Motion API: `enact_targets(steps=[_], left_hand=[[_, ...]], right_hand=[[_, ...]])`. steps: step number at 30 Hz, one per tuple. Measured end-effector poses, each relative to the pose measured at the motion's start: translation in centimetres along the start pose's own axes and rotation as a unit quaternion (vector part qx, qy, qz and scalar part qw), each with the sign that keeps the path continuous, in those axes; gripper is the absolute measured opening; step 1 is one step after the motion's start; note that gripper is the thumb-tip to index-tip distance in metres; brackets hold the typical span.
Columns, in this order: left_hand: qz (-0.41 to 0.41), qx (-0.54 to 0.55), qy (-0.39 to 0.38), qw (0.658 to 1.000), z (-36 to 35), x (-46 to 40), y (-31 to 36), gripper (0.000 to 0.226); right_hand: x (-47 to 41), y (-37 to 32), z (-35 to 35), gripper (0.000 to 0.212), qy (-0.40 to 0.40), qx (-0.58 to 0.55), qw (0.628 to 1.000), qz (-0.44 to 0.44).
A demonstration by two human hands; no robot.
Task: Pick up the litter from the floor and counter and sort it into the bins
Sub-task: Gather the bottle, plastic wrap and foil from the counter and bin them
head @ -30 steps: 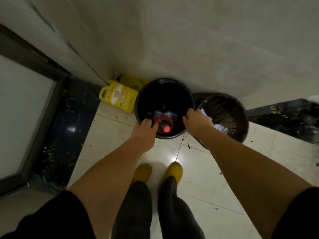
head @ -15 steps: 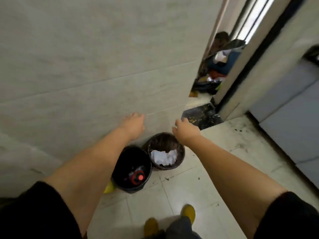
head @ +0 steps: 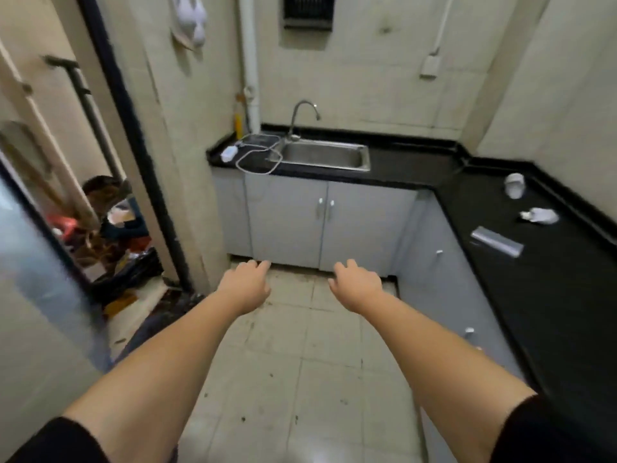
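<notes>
Litter lies on the black counter [head: 541, 295] at the right: a white cup on its side [head: 514, 184], a crumpled white wrapper [head: 540, 215] and a flat silvery packet [head: 496, 241]. My left hand [head: 245, 285] and my right hand [head: 357, 285] hang side by side over the tiled floor, both empty with fingers loosely spread. The bins are out of view.
A steel sink [head: 324, 155] with a tap sits in the counter ahead, a white cable and adapter [head: 230, 152] to its left. Grey cabinet doors [head: 320, 222] run below. A doorway [head: 110, 235] at left shows piled clutter. The floor tiles [head: 300, 362] carry small dark specks.
The view has swung right from the two bins by the wall to the kitchen counter. Both hands left the bin rims and now hang empty in front.
</notes>
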State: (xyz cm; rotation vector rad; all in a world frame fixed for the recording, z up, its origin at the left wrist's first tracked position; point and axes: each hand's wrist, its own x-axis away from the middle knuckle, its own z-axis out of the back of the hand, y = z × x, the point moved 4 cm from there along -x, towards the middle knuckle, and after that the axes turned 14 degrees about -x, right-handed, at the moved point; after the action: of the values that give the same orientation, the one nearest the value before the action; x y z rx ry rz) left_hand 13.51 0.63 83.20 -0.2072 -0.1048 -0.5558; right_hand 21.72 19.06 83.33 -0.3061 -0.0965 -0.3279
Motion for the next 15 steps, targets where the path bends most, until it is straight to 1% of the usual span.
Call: enact_targets(steps=[4,8,12,15], left_hand=[[-0.08,-0.014,0.024,0.996,3.1,-4.4,11.9,0.053],[-0.141,-0.014,0.042,0.989,4.9,-7.6,23.2,0.052],[-0.203,-0.016,0.036,0.978,5.7,-9.9,32.3,0.052],[-0.239,-0.03,0.032,0.97,6.0,-12.2,36.5,0.052]], right_hand=[[1.8,12.5,3.3,0.037,0.021,-0.006,0.996,-0.085],[3.2,23.1,5.7,0.035,0.033,-0.008,0.99,-0.139],[3.8,31.2,7.1,0.036,0.034,-0.009,0.983,-0.181],[3.3,35.5,7.6,0.036,0.039,-0.029,0.977,-0.206]])
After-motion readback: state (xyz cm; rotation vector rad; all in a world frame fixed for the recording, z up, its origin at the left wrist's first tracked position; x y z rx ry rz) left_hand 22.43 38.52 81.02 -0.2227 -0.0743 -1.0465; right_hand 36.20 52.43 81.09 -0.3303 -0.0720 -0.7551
